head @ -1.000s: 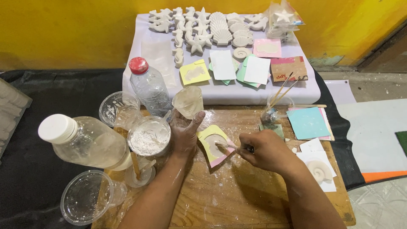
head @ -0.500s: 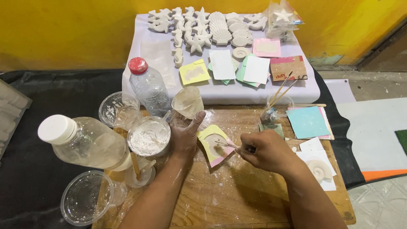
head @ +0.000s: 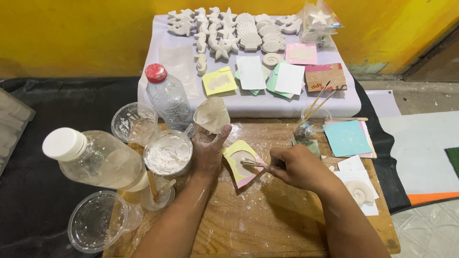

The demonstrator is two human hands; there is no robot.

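Note:
My left hand (head: 206,152) holds a small clear plastic cup (head: 211,114) tilted above the wooden board, just left of a yellow and pink mould sheet (head: 241,164). My right hand (head: 297,166) grips a thin wooden stick (head: 252,163) whose tip lies over the pale wet fill in the mould's hollow. White powder dusts my left fingers and forearm. A round tub of white powder (head: 168,153) stands directly left of my left hand.
A large white-capped bottle (head: 93,157), a red-capped water bottle (head: 167,97) and empty clear cups (head: 95,227) crowd the left. White plaster shells and starfish (head: 228,29) and coloured moulds lie on the far tray. A cup with sticks (head: 311,123), paper squares and a spiral shell cast (head: 359,192) sit right.
My left thumb has lifted off the mould sheet's edge and the cup has tipped slightly. The right hand with the stick stays over the mould.

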